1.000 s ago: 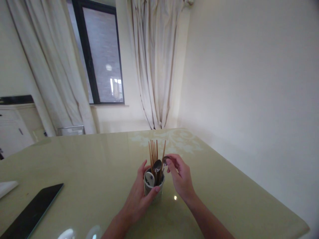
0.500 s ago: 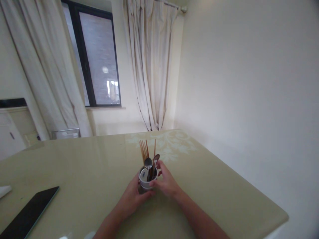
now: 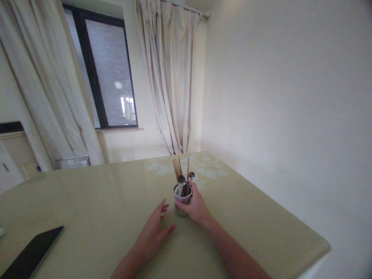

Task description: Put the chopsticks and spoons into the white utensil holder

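In the head view, I have the pale, round, light-rimmed cup a little below the middle, over the glossy yellow-green worktop. My right hand is clamped on it from the right: the thumb lies across the front wall below the rim, while the fingers reach round the right side, their tips partly hidden behind the cup. I cannot tell whether the base touches the surface or sits slightly raised.

My left hand is to the left and nearer to me, its fingers spread apart from the thumb and turned towards the cup, with a visible gap between them and its wall.

The cup stands roughly upright. Out of it rise several slim brown wooden chopsticks, bunched towards the left, with another standing apart at the right. In front of them is a shiny metal spoon, bowl up; a second small metal spoon leans out on the right, just above my right fingers. A white oval piece with a dark mark sits inside the rim at the left.

Well apart, at lower left, lies a flat black slab.
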`<control>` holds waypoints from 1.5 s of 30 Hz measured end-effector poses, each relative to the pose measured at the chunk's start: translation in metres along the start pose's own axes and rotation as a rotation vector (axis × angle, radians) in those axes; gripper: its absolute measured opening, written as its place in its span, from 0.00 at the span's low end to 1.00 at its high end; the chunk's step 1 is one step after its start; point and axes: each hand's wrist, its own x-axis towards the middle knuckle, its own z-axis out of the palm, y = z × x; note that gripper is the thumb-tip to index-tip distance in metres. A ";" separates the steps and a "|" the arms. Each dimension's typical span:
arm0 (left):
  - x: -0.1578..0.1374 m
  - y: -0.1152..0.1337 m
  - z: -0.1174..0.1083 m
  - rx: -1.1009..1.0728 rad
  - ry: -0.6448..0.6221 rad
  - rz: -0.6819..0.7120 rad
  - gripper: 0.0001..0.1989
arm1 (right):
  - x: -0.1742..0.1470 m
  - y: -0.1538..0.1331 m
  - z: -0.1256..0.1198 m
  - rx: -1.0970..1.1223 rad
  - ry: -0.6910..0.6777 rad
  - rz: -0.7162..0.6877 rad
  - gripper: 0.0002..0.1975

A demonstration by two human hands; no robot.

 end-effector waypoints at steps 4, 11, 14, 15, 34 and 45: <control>0.000 0.002 -0.001 0.025 0.007 -0.002 0.41 | 0.017 0.022 -0.025 -0.006 0.118 0.062 0.36; 0.004 0.021 -0.008 0.025 0.029 -0.002 0.19 | 0.036 0.048 -0.073 -0.066 0.348 0.159 0.34; 0.004 0.028 -0.009 0.114 -0.026 0.018 0.18 | 0.038 0.053 -0.082 -0.086 0.392 0.185 0.35; 0.003 0.029 -0.009 0.149 -0.028 0.025 0.19 | 0.038 0.053 -0.083 -0.090 0.402 0.189 0.36; -0.009 0.037 -0.005 0.459 -0.232 0.082 0.15 | -0.034 -0.031 0.029 -0.104 -0.431 -0.346 0.24; -0.010 0.040 -0.006 0.653 -0.265 0.129 0.18 | -0.030 -0.031 0.021 -0.005 -0.436 -0.261 0.26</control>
